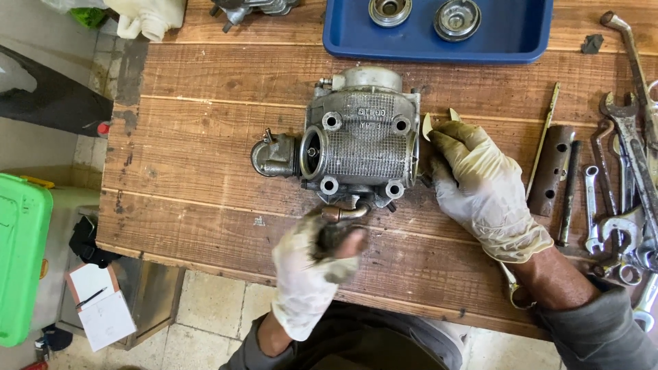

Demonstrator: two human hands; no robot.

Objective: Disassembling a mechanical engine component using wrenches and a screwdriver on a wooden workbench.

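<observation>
Wooden bench; right hand fingers pressed against engine part; left hand blurred, grip unclear.

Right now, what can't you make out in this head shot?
- Left hand: motion-blurred, so its grip on the small metal piece is unclear.
- Right hand: fingertips lie against the engine cylinder head, and the glove hides what they touch.
- Wrenches: cut off by the right edge.
- Blue tray: cut off at the top.
</observation>
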